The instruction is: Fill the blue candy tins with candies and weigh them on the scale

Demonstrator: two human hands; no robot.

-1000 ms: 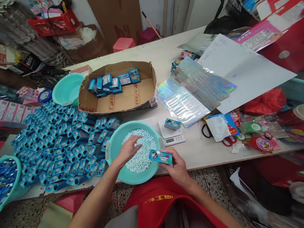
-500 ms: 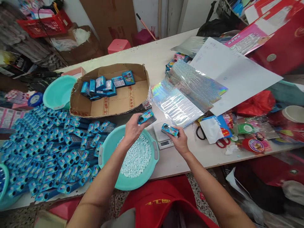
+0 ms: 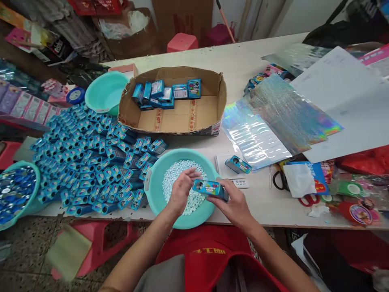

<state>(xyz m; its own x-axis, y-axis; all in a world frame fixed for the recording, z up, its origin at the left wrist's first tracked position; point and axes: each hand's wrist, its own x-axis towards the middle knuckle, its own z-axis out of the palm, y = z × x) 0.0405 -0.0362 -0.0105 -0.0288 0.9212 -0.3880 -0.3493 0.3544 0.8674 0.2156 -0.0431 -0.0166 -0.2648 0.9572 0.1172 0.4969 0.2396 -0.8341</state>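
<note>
Over a teal basin (image 3: pixel 158 190) of small pale tablets (image 3: pixel 179 174), both my hands hold one small blue box (image 3: pixel 209 188). My right hand (image 3: pixel 235 207) grips its right end. My left hand (image 3: pixel 181 190) is curled at its left end, fingers touching the box. A second blue box (image 3: pixel 238 164) lies on a small white scale (image 3: pixel 231 174) just beyond the basin.
A large pile of blue boxes (image 3: pixel 88 162) covers the table's left. Behind the basin is a cardboard tray (image 3: pixel 182 117) holding several boxes. An empty teal basin (image 3: pixel 105 93), a basin of blue caps (image 3: pixel 15 190), holographic sheets (image 3: pixel 273 117), scissors (image 3: pixel 288 186) and clutter lie around.
My hands came back from the scale to above the basin. One box stayed on the scale; the other box is now held by both hands. The camera swung left.
</note>
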